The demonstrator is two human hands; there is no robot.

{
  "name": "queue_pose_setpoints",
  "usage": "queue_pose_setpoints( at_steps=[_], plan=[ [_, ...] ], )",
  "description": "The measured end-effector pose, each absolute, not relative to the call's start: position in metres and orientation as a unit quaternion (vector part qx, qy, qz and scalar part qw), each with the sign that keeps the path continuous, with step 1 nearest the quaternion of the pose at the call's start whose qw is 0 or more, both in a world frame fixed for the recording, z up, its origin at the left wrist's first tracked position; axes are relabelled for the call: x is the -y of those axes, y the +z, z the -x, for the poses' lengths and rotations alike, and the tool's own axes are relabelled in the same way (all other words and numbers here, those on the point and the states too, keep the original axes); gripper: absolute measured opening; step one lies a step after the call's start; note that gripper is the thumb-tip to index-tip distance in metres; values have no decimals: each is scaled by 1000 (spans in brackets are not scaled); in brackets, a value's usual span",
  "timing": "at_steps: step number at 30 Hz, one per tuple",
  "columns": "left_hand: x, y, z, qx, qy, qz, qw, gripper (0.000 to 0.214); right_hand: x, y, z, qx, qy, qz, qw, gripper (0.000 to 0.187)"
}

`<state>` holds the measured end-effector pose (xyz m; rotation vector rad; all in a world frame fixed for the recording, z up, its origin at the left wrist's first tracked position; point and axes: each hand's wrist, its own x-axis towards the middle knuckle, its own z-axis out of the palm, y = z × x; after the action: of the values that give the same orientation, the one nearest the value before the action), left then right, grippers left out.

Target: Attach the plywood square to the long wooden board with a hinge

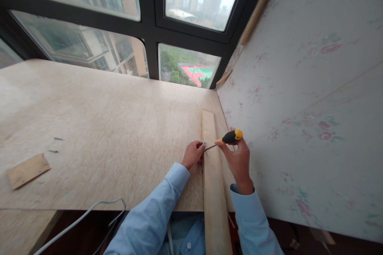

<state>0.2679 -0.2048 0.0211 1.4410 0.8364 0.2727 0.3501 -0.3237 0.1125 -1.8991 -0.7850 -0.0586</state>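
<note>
A long pale wooden plank (212,167) runs from the sill top back past its front edge towards me. My right hand (238,161) is closed around a screwdriver (230,137) with a black and yellow handle. The screwdriver's thin shaft slants down to the left across the plank, and its tip is at the plank's left edge, beside my left fingers. My left hand (193,154) is closed in a pinch against that same edge. A tiny shiny bit shows at its fingertips, too small to name.
On the left of the stone-patterned sill top (119,127) lie a short broken wood piece (28,171) and two small screw-like metal pieces (54,151). A white cable (86,213) loops over the front edge. Flowered wall (299,127) stands close on the right; dark-framed windows (149,28) rise behind.
</note>
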Motion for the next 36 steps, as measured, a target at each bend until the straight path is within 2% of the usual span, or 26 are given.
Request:
queue_pose_setpoints(
  at_steps=[3,7,9,13,17,19,24,26,29,31,36],
  plan=[
    [205,22,-268,-371,123,-638,664,26,323,109,-348,352,9,769,535,80],
    [205,23,-268,-370,121,-635,667,25,327,104,-346,389,140,689,595,70],
    [205,22,-268,-371,121,-634,667,25,329,104,-347,387,163,678,604,64],
    [205,19,-269,-370,124,-637,665,25,326,107,-349,360,62,744,560,54],
    [205,18,-268,-371,127,-638,663,25,322,106,-351,340,-46,788,512,72],
    [205,19,-269,-371,129,-637,663,25,322,104,-350,360,-6,764,536,75],
    [206,21,-269,-372,128,-636,664,24,327,102,-347,400,156,665,611,67],
    [206,21,-269,-373,127,-637,663,24,327,103,-349,394,138,693,587,68],
    [206,21,-268,-372,129,-638,661,24,326,104,-351,360,19,776,517,72],
    [206,20,-268,-371,131,-641,659,24,324,103,-351,345,-23,792,503,72],
    [206,21,-267,-368,135,-652,650,25,324,102,-345,379,114,677,621,62]
  ],
)
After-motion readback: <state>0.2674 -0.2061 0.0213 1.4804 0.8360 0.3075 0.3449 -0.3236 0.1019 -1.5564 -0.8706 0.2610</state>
